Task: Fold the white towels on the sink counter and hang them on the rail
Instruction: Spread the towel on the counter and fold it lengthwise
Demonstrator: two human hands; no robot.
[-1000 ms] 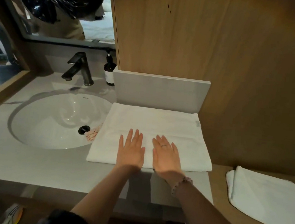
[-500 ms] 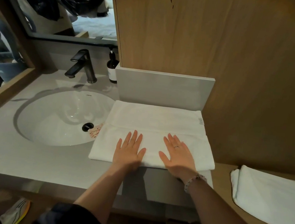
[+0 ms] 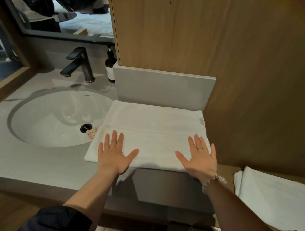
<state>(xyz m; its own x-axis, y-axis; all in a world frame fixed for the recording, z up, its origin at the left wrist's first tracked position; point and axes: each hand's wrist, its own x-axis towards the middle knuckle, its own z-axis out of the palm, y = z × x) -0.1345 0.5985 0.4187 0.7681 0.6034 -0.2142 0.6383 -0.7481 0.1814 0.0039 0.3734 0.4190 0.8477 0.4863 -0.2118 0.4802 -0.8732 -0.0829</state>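
A folded white towel (image 3: 156, 127) lies flat on the grey sink counter (image 3: 27, 159), right of the basin and against a low grey backsplash. My left hand (image 3: 114, 154) presses flat on the towel's near left part, fingers spread. My right hand (image 3: 200, 159) presses flat on its near right part, fingers spread, a ring on one finger and a bead bracelet at the wrist. A second folded white towel (image 3: 279, 198) lies on a lower wooden shelf at the right. No rail is in view.
The white basin (image 3: 55, 118) with a black drain sits left of the towel; a small patterned item (image 3: 92, 133) lies at its rim. A black faucet (image 3: 81, 64) and a dark pump bottle (image 3: 110, 66) stand behind. A wooden wall panel (image 3: 233, 48) rises behind the counter.
Both hands have slid apart along the towel's near edge, the left one leftward and the right one rightward, staying flat on the cloth. The camera has moved slightly.
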